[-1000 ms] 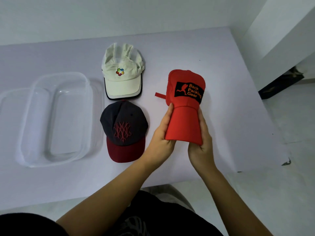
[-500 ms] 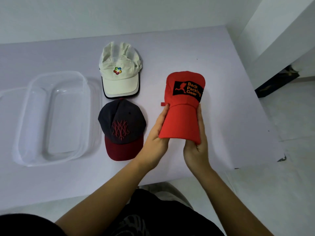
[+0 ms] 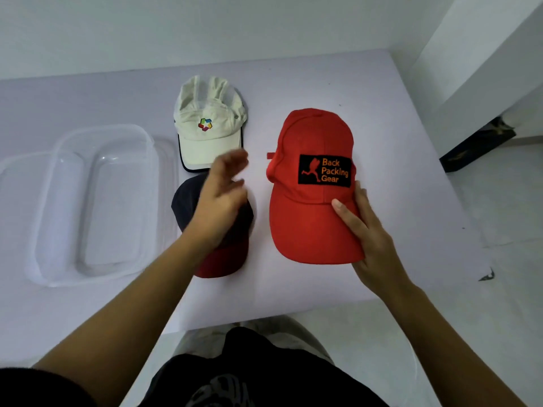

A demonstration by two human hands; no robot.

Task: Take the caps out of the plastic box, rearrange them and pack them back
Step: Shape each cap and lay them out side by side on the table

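A red cap with a black "Back Packing Gear" patch lies spread on the table at the right. My right hand grips the right edge of its brim, thumb on top. My left hand, blurred, hovers with fingers apart over the dark cap with a maroon brim, hiding most of that cap's crown. Beyond them rests a cream cap with a coloured logo. The clear plastic box stands on the left with nothing in it.
The white table ends near my body and at the right, where the floor begins. A wall corner and a dark object stand at the far right. A clear lid sits under the box's left side.
The red cap went from folded between both hands to spread flat on the table. My left hand let go and swung left over the dark cap. My right hand kept hold of the brim.
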